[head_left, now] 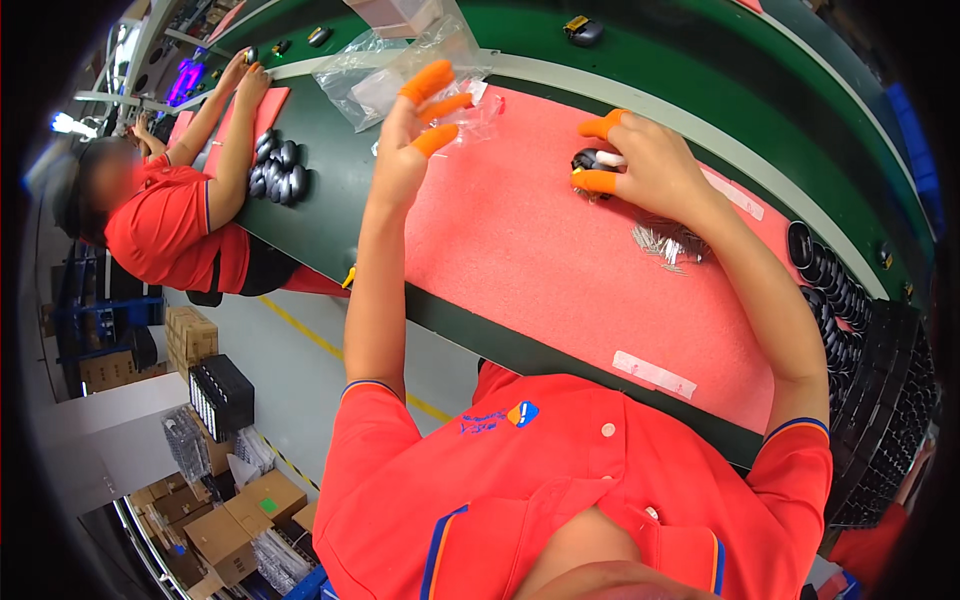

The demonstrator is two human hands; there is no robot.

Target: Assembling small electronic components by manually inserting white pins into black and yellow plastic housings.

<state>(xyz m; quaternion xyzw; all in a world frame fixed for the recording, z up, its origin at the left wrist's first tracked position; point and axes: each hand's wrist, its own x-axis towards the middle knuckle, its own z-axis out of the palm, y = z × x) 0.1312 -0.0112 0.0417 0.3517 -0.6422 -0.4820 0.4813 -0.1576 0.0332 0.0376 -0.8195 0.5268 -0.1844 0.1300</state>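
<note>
My left hand (402,150) is raised over the far left part of the pink mat (500,240). Its orange-capped fingers are spread apart, beside a crumpled clear plastic bag (350,85), and nothing shows in its grip. Orange caps also cover fingertips of my right hand (650,165), which closes round a small black rounded device (584,160) at the mat's far side. Something white lies along its fingers. Below that wrist is a loose pile of thin silvery metal pieces (668,243).
Black oval shells (825,275) stand in rows at the right, by stacked black trays (880,400). Beyond the mat runs a green conveyor (690,60) carrying several devices. At left, a co-worker (175,215) sits near grouped dark shells (278,170). Cardboard boxes (245,515) stand below left.
</note>
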